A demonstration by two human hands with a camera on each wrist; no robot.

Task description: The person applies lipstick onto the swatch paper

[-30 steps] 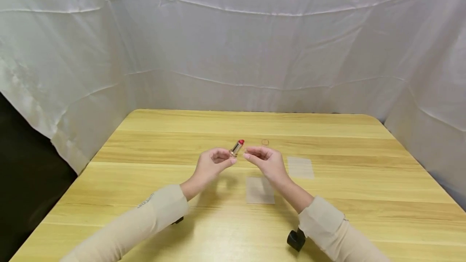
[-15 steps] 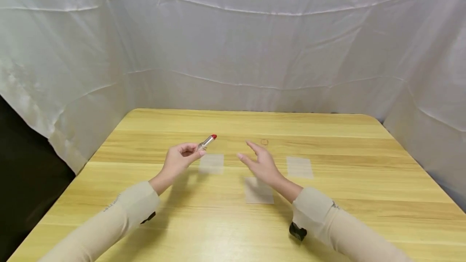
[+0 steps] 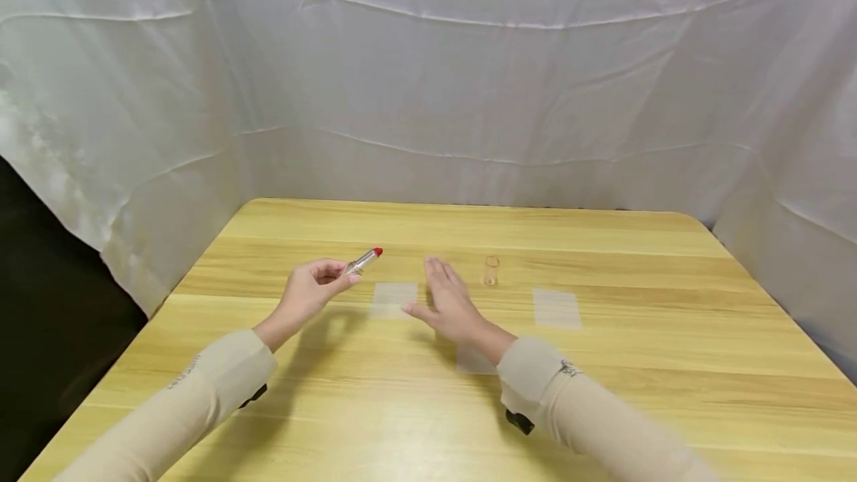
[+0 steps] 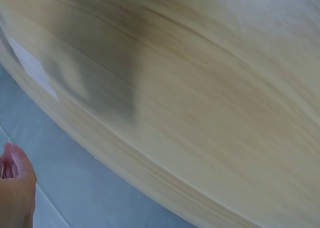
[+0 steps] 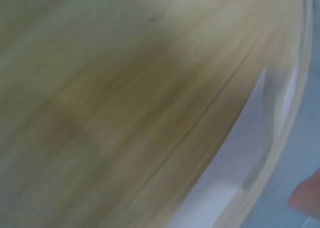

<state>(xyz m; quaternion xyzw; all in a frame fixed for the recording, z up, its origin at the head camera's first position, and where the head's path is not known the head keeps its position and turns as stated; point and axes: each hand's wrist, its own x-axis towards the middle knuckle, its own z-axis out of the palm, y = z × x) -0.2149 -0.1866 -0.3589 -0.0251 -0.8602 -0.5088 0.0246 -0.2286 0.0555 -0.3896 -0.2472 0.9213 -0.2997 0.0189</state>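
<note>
A lipstick [image 3: 364, 260] with its red tip bare is pinched between the thumb and fingers of my left hand [image 3: 309, 291], tilted up to the right above the table. My right hand [image 3: 450, 305] is held flat with straight fingers and the thumb spread, holding nothing; it overlaps part of the front white square [image 3: 472, 361] in the head view. Just right of its fingers stands a clear lipstick cap [image 3: 492, 271] with a pinkish rim. In the left wrist view only part of the left hand [image 4: 16, 188] shows, at the lower left corner.
Two more pale square sheets lie on the wooden table [image 3: 602, 407]: a left square [image 3: 391, 299] near the right thumb and a right square [image 3: 557, 308] beyond the cap. A pale curtain [image 3: 469, 95] hangs behind the table and along its sides.
My hands have parted: the left has moved left with the lipstick. The right has opened out, its fingers straightening, and shifted left; more of the clear cap shows now.
</note>
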